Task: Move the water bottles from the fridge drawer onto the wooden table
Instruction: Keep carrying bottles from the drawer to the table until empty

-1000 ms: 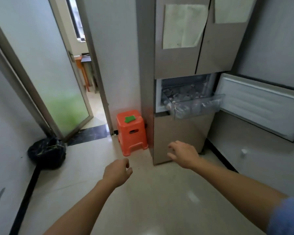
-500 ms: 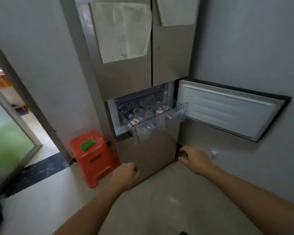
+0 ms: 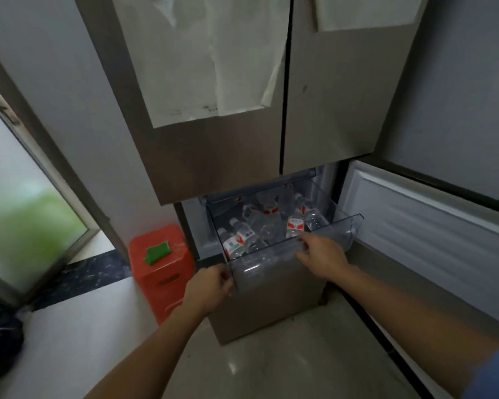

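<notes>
A clear plastic fridge drawer (image 3: 343, 226) stands pulled out from the middle of the fridge. Several clear water bottles (image 3: 294, 224) with red and white labels lie in it. My left hand (image 3: 211, 286) is at the drawer's front left corner, fingers loosely curled and touching its edge. My right hand (image 3: 323, 254) reaches over the drawer's front wall with its fingers spread, holding nothing. The wooden table is out of sight.
The compartment's door (image 3: 432, 223) hangs open to the right of the drawer. An orange plastic stool (image 3: 162, 272) with a green patch stands left of the fridge. A frosted glass door (image 3: 26, 208) is at the left, a black bag (image 3: 0, 341) on the floor.
I have walked up to the fridge, which now fills the view. Both hands rose from low over the floor to the drawer's front edge.
</notes>
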Tool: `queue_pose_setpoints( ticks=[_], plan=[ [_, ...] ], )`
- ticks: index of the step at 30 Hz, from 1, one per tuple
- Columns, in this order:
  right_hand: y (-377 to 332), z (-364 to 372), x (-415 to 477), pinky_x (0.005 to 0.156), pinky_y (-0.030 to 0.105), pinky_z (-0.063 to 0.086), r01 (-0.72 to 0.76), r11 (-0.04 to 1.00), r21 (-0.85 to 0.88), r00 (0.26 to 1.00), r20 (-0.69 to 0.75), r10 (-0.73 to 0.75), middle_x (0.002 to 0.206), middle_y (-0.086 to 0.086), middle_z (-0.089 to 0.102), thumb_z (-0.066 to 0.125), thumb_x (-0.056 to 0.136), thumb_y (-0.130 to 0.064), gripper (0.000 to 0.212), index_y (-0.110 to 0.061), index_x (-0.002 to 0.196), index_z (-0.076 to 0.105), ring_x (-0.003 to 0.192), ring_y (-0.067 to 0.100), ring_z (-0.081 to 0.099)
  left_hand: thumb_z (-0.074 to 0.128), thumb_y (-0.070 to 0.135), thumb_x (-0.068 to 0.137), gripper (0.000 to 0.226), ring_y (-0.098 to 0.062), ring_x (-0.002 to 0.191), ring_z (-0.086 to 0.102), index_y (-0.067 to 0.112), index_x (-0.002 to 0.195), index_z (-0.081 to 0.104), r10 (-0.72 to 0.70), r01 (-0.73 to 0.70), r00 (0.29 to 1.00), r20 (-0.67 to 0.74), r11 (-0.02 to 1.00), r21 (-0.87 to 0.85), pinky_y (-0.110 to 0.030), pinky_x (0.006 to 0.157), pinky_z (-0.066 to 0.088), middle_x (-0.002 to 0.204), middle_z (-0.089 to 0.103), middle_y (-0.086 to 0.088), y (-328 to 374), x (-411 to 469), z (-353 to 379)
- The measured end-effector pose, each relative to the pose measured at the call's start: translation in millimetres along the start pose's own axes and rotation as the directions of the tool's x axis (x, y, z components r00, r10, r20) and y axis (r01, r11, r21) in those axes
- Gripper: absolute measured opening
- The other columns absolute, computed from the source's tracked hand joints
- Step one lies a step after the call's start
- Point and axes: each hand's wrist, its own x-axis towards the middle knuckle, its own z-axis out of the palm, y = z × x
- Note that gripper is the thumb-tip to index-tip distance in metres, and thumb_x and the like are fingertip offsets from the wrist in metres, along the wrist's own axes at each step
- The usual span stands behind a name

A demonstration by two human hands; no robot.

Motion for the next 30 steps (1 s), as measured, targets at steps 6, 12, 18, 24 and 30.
queue_pose_setpoints(
  ticks=[6, 12, 18, 24, 30],
  plan=[
    [-28.9, 23.8, 90.3, 0.075, 0.033, 0.049, 0.057, 0.998, -0.04, 0.996, 0.065, -0.055, 0.112, 0.008, 0.066, 0.058, 0.091, -0.042, 0.042, -0.016, 0.124, 0.057, 0.098, 0.025, 0.063, 0.054, 0.04, 0.088, 0.02, -0.023, 0.077, 0.066, 0.02, 0.086, 0.06, -0.064, 0.064, 0.998, -0.022, 0.998, -0.007, -0.041, 0.069, 0.056, 0.081, 0.067, -0.002, -26.2, 54.8, -4.5],
    [-34.9, 47.4, 163.5, 0.068, 0.029, 0.041, -0.043, 0.998, -0.035, 0.977, 0.208, 0.05, 0.108, 0.011, 0.063, 0.057, 0.089, -0.049, 0.048, -0.007, 0.113, 0.059, 0.096, 0.029, 0.062, 0.051, 0.041, 0.089, 0.02, -0.02, 0.076, 0.065, 0.022, 0.09, 0.06, -0.089, 0.089, 0.996, -0.026, 0.996, -0.022, -0.04, 0.071, 0.057, 0.082, 0.067, -0.001, -41.5, 103.1, -9.7],
    [-26.5, 87.6, 211.6, 0.085, 0.035, 0.05, -0.135, 0.991, -0.001, 0.932, 0.339, 0.128, 0.113, 0.011, 0.063, 0.056, 0.081, -0.067, 0.063, -0.013, 0.113, 0.061, 0.093, 0.025, 0.06, 0.054, 0.037, 0.091, 0.018, -0.02, 0.078, 0.065, 0.019, 0.092, 0.06, -0.14, 0.14, 0.99, 0.006, 0.99, 0.03, -0.04, 0.072, 0.056, 0.083, 0.068, -0.001, -42.8, 119.2, -8.4],
    [-24.8, 94.5, 229.5, 0.084, 0.033, 0.044, -0.122, 0.992, -0.039, 0.891, 0.436, 0.127, 0.114, 0.01, 0.064, 0.054, 0.085, -0.063, 0.057, -0.013, 0.111, 0.063, 0.101, 0.027, 0.058, 0.057, 0.03, 0.088, 0.015, -0.024, 0.078, 0.065, 0.017, 0.09, 0.063, -0.262, 0.262, 0.965, -0.03, 0.965, -0.013, -0.039, 0.069, 0.055, 0.084, 0.07, -0.004, -25.3, 122.5, 1.7],
    [18.0, 63.0, 236.8, 0.07, 0.036, 0.057, -0.43, 0.773, 0.466, 0.756, 0.654, 0.027, 0.105, 0.011, 0.067, 0.071, 0.079, -0.049, 0.053, -0.011, 0.114, 0.062, 0.089, 0.029, 0.067, 0.055, 0.031, 0.093, 0.015, -0.017, 0.066, 0.063, 0.018, 0.096, 0.061, -0.346, 0.336, 0.934, -0.092, 0.936, -0.111, -0.038, 0.066, 0.056, 0.072, 0.067, -0.001, 4.5, 138.3, 13.7]
  ],
)
